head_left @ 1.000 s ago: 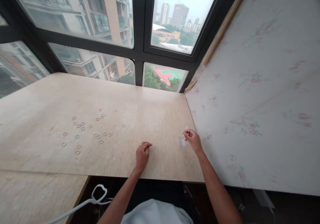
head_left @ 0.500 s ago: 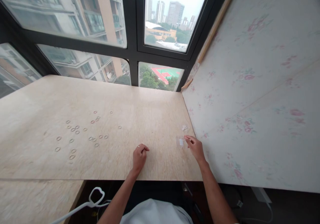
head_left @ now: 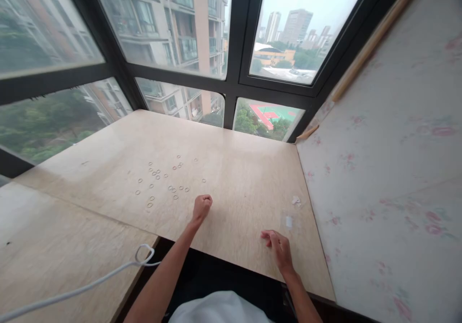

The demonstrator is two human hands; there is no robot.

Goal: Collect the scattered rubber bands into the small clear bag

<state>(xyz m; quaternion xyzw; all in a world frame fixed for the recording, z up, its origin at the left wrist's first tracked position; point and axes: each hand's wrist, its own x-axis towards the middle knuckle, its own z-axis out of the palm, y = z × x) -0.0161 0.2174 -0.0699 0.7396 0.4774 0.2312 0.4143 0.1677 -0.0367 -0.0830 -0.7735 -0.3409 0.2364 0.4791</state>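
My left hand (head_left: 202, 208) is closed in a fist above the tabletop, just right of the scattered rings. What it holds, if anything, is hidden by the fingers. Several thin, small rings (head_left: 175, 197) lie loose across the left-middle of the table. My right hand (head_left: 277, 249) hovers near the front edge with its fingers loosely bent to the left, and nothing shows in it. Beyond that hand lies a small clear plastic bag (head_left: 288, 222) with a white label. Some small whitish pieces (head_left: 296, 200) sit behind the bag, close to the wall.
A pale marble-patterned tabletop (head_left: 245, 169) runs back to dark-framed windows (head_left: 233, 63). Flowered wallpaper (head_left: 382, 188) bounds it on the right. At the lower left, a white cable (head_left: 90, 280) with a looped end crosses a second, adjoining surface (head_left: 65, 260).
The view has swung left. My right hand has drawn back from the plastic bag, toward the front edge, and its pinch has loosened. My left hand has moved closer to the rings.
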